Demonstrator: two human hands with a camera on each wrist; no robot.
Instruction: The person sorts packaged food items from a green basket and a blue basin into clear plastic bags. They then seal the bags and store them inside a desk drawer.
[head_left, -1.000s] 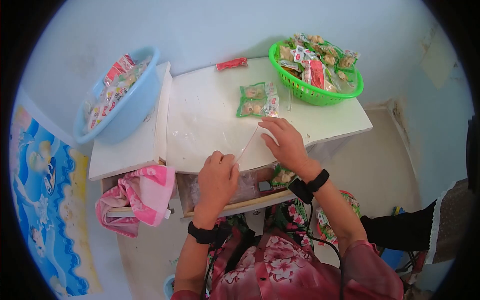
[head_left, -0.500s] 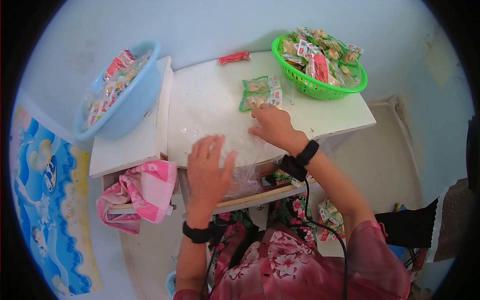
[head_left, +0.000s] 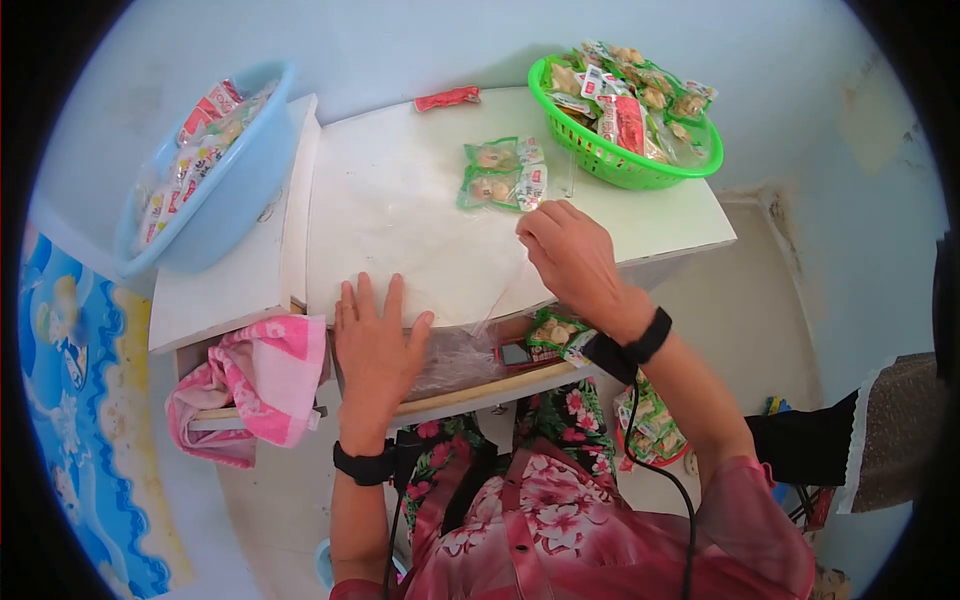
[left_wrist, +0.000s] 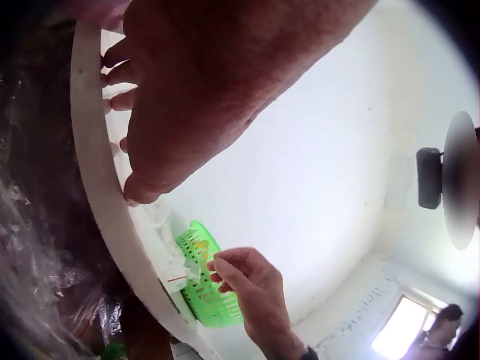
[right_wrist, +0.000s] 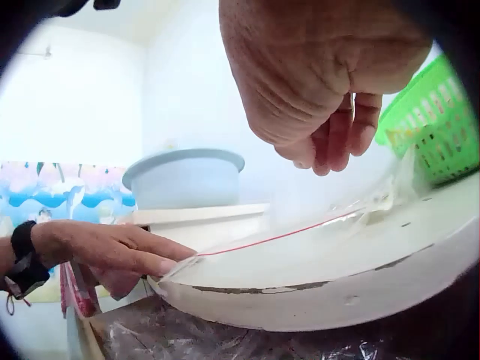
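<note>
A clear bag with a red closure line (right_wrist: 285,233) lies on the white tabletop (head_left: 665,228), one end of that line reaching the front edge. The left hand (head_left: 380,345) rests nearly flat at this edge, fingers straight and grip wide, its thumb beside the bag's near corner. The right hand (head_left: 575,250) is bent over the bag's right side, fingers narrowly curled; whether they pinch any film cannot be told. The step in hand appears to be the spreading and handling of the bag; the next move probably calls for a light steadying by the left and a fine pinch by the right. Just beyond the right hand lie the green packets (head_left: 503,175), with the green basket (head_left: 630,175) bounding the far right. Open room extends leftward, toward the blue basin (head_left: 235,190); below the front edge, the drawer (head_left: 480,396) stands open.
</note>
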